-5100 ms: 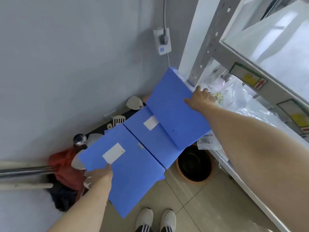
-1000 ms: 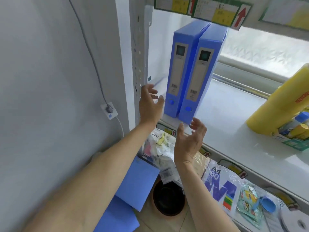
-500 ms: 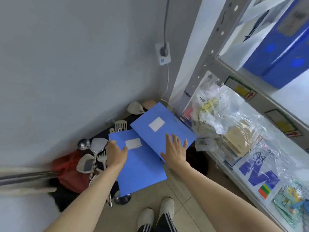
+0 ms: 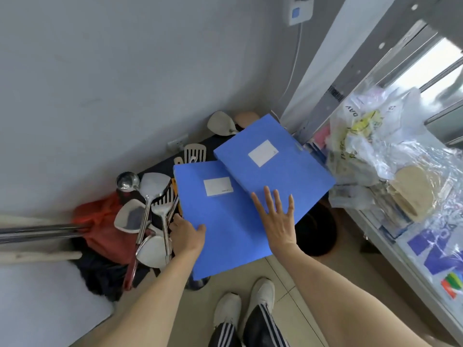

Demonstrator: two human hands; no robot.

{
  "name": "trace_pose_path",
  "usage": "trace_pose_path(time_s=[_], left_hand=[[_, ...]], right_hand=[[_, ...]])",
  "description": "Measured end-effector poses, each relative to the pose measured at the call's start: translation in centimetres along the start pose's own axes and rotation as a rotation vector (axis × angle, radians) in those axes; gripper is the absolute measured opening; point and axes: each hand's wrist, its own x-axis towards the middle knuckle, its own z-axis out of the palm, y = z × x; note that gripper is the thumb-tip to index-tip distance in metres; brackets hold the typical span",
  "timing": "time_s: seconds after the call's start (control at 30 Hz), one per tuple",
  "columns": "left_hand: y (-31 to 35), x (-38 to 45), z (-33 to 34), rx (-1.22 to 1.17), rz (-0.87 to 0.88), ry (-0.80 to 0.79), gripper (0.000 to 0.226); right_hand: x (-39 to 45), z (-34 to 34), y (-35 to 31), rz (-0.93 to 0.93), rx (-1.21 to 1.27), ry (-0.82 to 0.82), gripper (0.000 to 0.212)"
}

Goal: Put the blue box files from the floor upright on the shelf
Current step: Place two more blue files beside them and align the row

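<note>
Right hand (image 4: 279, 222) slid onto upper file (image 4: 273, 166), left hand (image 4: 186, 235) on lower file (image 4: 220, 221)

Upside-down "DAY" printed on a white plastic bag (image 4: 355, 116) on the shelf. Possibly "A4" on a blue-lettered paper pack (image 4: 441, 249) lower right, too warped to confirm. White stickers (image 4: 262, 153) on the blue box files illegible.
</note>
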Motion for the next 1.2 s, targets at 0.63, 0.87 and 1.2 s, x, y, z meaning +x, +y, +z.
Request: trace_pose_path(time_s=[0.63,0.87,1.2], left_hand=[[2.5,0.8,2.7,-0.300,-0.166,0.055,0.074],[5.8,-2.1,0.9,-0.408,-0.113,0.040,0.070],[14.2,-6.6,-3.7,-0.251,0.185,0.058,0.053]], right_hand=[[3.3,2.1,3.0,0.020,-0.057,0.153,0.104],[3.7,-2.4,4.9,0.108,-0.044,0.230,0.098],[3.6,-12.7,10.5,0.349,0.150,0.278,0.054]])
